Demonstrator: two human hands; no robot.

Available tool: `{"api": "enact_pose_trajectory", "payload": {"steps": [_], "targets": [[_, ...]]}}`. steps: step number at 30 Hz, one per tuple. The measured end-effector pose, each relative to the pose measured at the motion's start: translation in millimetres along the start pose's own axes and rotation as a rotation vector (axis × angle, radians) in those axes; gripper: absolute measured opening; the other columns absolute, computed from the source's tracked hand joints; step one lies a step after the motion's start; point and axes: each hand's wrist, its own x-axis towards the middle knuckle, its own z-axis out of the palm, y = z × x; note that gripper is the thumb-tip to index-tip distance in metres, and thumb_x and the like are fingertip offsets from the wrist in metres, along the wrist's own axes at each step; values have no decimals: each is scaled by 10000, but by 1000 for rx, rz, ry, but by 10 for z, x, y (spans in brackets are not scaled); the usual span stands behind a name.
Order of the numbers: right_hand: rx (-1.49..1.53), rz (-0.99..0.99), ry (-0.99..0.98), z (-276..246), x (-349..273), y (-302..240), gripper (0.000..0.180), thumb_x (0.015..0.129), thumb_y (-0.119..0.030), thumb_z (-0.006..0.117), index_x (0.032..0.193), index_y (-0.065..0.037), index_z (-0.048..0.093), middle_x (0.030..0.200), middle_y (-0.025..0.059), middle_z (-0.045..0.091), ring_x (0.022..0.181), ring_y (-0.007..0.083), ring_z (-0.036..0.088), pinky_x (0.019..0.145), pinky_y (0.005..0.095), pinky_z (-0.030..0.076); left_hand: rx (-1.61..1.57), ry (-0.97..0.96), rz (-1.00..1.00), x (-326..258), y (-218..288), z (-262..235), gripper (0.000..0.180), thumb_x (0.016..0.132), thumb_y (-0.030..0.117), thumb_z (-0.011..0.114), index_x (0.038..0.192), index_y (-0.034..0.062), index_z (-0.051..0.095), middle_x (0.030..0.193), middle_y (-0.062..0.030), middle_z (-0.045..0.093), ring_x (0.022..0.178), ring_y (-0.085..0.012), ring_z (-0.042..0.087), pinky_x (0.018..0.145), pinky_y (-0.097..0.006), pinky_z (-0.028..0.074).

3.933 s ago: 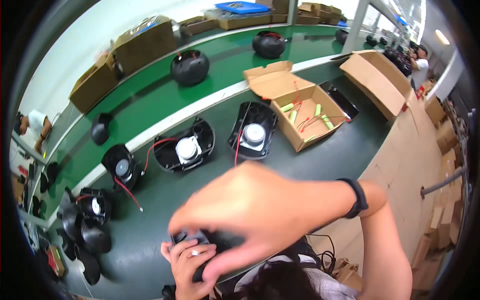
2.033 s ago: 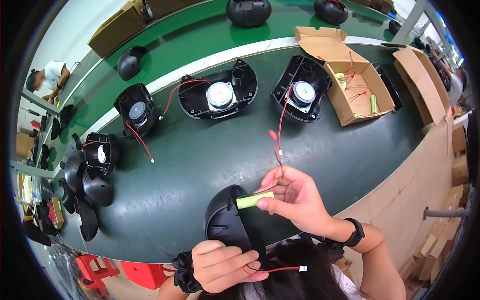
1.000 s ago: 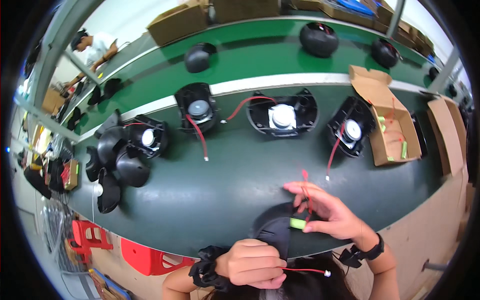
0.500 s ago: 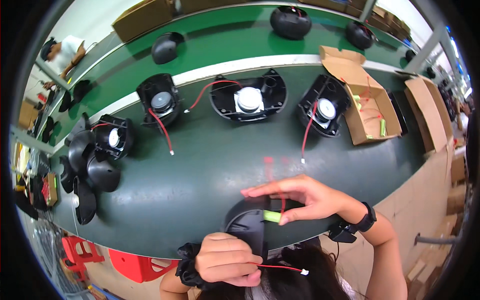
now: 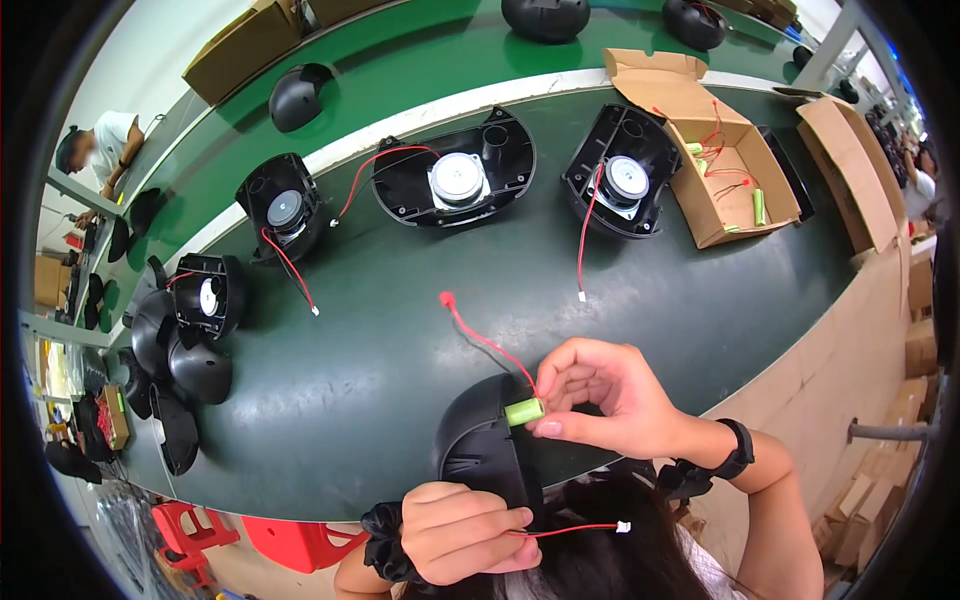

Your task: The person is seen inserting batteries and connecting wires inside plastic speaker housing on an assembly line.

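While left hand (image 5: 465,532) grips black plastic housing (image 5: 472,432), apparently for steadiness, right hand (image 5: 625,402) pinches green cylindrical battery (image 5: 521,412).

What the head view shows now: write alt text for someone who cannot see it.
The person's left hand grips a black shell while the right hand holds a green cylindrical battery at the shell's edge. Beyond, on a green workbench, lie four speaker-fitted shells and an open cardboard box of batteries.
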Motion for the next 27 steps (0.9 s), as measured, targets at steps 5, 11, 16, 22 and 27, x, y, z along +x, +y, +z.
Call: {"api": "enact_pose_trajectory", "payload": {"steps": [5,11,16,22,27], "targets": [[132,82,26,20,27,51,157,845,-23,683,941,-12,559,868,39,649,781,79,622,701,209,500,19,3,18,-3,-21,8,160,683,158,798,736,109,655,813,-3,698,613,-121,629,489,-221,459],[146,302,-9,-43,78,14,248,783,37,711,965,-23,553,880,40,626,787,103,619,687,214,493,-91,104,134,22,-64,73,141,716,59,760,746,-7,639,755,-95,646,628,-206,617,483,-254,478],[-10,48,-215,-185,250,80,534,685,22,792,1147,-18,527,1231,85,523,1141,155,516,917,291,424,-115,120,146,13,-118,116,98,716,41,729,723,37,631,731,-74,628,626,-192,616,438,-250,424],[-100,-16,-515,-249,442,-48,678,703,0,769,1313,39,475,1367,211,458,1301,308,422,1082,419,348,-81,164,-15,-31,-100,-12,114,695,141,741,678,138,629,730,52,637,697,-161,642,717,-342,403],[1,70,-499,-159,469,-140,514,709,46,742,1197,59,579,1305,264,507,1267,347,460,1066,443,380,-30,214,-94,-107,-71,-4,113,659,206,768,686,187,660,696,117,636,785,-147,659,904,-562,261]]}}
